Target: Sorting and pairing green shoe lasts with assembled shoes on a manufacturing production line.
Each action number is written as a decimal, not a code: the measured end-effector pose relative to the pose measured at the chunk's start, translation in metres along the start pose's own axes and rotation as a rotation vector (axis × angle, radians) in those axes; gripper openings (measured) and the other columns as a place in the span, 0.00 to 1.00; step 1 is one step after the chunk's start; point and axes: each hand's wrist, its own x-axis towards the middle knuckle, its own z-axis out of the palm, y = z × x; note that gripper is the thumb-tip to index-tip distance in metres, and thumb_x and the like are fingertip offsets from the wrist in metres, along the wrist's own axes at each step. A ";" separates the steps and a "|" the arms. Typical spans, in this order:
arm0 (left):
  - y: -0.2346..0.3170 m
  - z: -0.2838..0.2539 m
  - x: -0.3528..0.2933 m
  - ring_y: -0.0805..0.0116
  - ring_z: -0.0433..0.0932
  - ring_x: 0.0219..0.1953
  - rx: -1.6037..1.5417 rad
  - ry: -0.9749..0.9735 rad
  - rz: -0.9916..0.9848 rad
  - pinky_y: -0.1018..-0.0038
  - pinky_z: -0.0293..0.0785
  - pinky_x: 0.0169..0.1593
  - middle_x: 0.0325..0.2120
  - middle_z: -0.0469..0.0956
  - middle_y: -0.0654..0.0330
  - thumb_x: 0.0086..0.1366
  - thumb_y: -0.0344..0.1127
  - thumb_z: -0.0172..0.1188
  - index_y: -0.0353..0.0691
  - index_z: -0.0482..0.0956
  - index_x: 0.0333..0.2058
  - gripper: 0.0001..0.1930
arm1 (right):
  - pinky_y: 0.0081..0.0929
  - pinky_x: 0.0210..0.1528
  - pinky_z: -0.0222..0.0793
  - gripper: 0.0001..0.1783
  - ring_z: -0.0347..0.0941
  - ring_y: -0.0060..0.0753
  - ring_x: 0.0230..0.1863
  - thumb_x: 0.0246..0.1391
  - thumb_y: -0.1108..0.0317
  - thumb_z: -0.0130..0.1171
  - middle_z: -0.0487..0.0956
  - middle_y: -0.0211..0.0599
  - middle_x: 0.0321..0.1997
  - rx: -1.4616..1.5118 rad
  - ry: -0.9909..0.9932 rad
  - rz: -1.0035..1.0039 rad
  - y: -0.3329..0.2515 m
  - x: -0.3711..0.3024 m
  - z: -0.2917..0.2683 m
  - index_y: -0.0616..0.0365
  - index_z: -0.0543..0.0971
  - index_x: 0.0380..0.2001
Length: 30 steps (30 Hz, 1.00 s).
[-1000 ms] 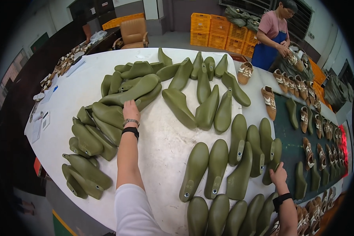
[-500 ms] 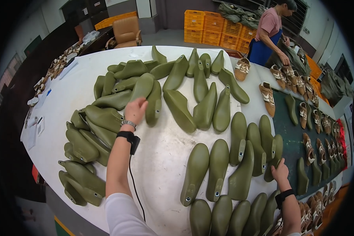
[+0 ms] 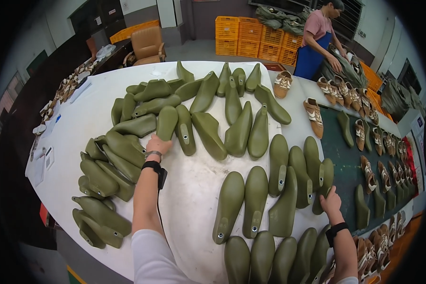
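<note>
Many green shoe lasts cover the white table. My left hand is closed round the heel end of one green shoe last, its toe pointing away from me. Just right of it lies another last, apart from my fingers. Over at the table's right side, my right hand grips the lower end of a last that stands against its neighbours. Beside that one are several more lasts in a row. Part of each held last is hidden by my fingers.
Loose lasts lie heaped along the left, and others line the near edge. To the right, brown and white sneakers stand near a dark green surface. A co-worker handles sneakers at the far right, by orange crates.
My left hand has come nearer with the last, which has shifted toward me and turned more upright. The right hand stays on its last. The view has moved slightly.
</note>
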 end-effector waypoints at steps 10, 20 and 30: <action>0.028 -0.012 -0.102 0.64 0.74 0.35 -2.197 -0.653 -0.144 0.75 0.76 0.35 0.41 0.71 0.54 0.53 0.53 0.52 0.36 0.69 0.43 0.27 | 0.41 0.34 0.70 0.31 0.74 0.53 0.32 0.42 0.56 0.59 0.76 0.53 0.28 0.011 -0.018 -0.014 0.009 -0.001 0.003 0.64 0.58 0.42; 0.032 -0.034 -0.160 0.59 0.74 0.38 -2.184 -0.837 -0.032 0.75 0.76 0.38 0.43 0.71 0.50 0.56 0.54 0.48 0.36 0.67 0.48 0.29 | 0.41 0.36 0.69 0.28 0.73 0.53 0.33 0.41 0.58 0.59 0.75 0.54 0.29 0.048 -0.021 -0.008 0.008 0.000 -0.006 0.63 0.59 0.40; -0.006 0.015 -0.010 0.51 0.59 0.55 -0.153 0.535 0.267 0.56 0.56 0.56 0.49 0.66 0.52 0.51 0.49 0.59 0.39 0.65 0.49 0.30 | 0.43 0.35 0.69 0.28 0.73 0.54 0.33 0.41 0.60 0.59 0.75 0.54 0.29 0.042 -0.004 -0.023 0.006 0.001 0.006 0.63 0.59 0.40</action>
